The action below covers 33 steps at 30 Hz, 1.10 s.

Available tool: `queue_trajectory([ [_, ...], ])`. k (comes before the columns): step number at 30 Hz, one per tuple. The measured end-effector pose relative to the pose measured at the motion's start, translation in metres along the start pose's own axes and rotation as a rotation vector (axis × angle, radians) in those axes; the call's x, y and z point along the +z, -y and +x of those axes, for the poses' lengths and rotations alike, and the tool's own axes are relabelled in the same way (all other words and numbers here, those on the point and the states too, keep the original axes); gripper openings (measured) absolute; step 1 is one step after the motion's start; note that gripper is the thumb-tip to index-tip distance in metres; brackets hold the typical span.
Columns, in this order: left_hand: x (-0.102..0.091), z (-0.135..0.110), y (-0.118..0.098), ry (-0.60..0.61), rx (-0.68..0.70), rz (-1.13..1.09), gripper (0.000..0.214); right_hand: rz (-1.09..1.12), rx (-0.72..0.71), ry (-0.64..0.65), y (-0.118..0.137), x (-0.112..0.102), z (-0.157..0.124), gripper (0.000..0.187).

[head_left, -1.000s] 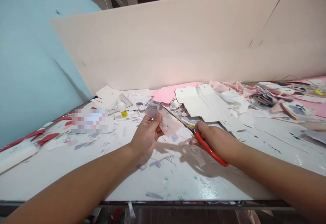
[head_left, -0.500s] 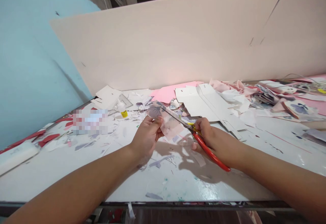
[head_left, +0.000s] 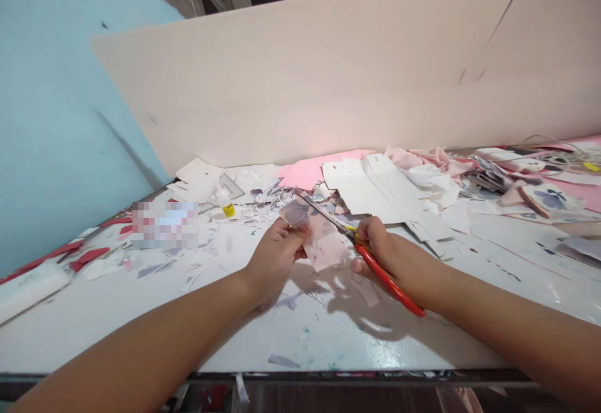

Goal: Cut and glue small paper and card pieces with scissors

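Note:
Between thumb and fingers, my left hand (head_left: 278, 251) pinches a thin pale pink sheet (head_left: 325, 248) printed with a grey-purple flower; I cannot tell whether it is paper or fabric. My right hand (head_left: 392, 253) is wrapped round the red-handled scissors (head_left: 387, 280), whose blades point up and to the left. The blades lie along the sheet's upper right edge, close to the flower. Both hands are a little above the white table (head_left: 263, 344), over loose offcuts.
A small glue bottle with a yellow label (head_left: 228, 209) stands left of centre. White card pieces (head_left: 370, 188) and pink paper (head_left: 305, 170) lie at the back. Red scraps (head_left: 89, 256) lie along the left, and mixed fabric pieces (head_left: 549, 200) at right. A tall pale board (head_left: 328, 81) rises behind.
My left hand has moved slightly right and down with the pink sheet. The sheet now sits lower against the blades, whose tips show past its edge. My right hand has hardly moved.

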<state>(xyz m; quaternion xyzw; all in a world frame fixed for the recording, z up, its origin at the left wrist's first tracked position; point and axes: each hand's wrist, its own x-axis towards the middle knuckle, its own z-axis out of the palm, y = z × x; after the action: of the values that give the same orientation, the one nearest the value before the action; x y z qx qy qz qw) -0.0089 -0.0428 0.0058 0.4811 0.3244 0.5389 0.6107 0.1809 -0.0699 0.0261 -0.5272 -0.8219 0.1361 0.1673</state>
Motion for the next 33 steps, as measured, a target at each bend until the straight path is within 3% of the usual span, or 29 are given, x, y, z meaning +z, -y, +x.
queue_trajectory([
  [10, -0.001, -0.004, 0.001, 0.152, -0.051, 0.027, 0.024, 0.015, 0.028, -0.049, 0.004, 0.001, 0.002, 0.024],
  [24, -0.001, -0.003, 0.001, 0.180, -0.074, 0.023, 0.025, -0.135, 0.116, -0.007, 0.004, 0.000, 0.003, 0.022],
  [29, 0.000, -0.002, 0.000, 0.039, -0.062, -0.004, 0.024, 0.033, 0.123, -0.113, 0.000, -0.004, 0.006, 0.026],
  [33, -0.003, 0.002, 0.001, -0.055, -0.051, 0.031, 0.025, 0.082, 0.209, -0.205, -0.018, -0.004, 0.014, 0.026],
])
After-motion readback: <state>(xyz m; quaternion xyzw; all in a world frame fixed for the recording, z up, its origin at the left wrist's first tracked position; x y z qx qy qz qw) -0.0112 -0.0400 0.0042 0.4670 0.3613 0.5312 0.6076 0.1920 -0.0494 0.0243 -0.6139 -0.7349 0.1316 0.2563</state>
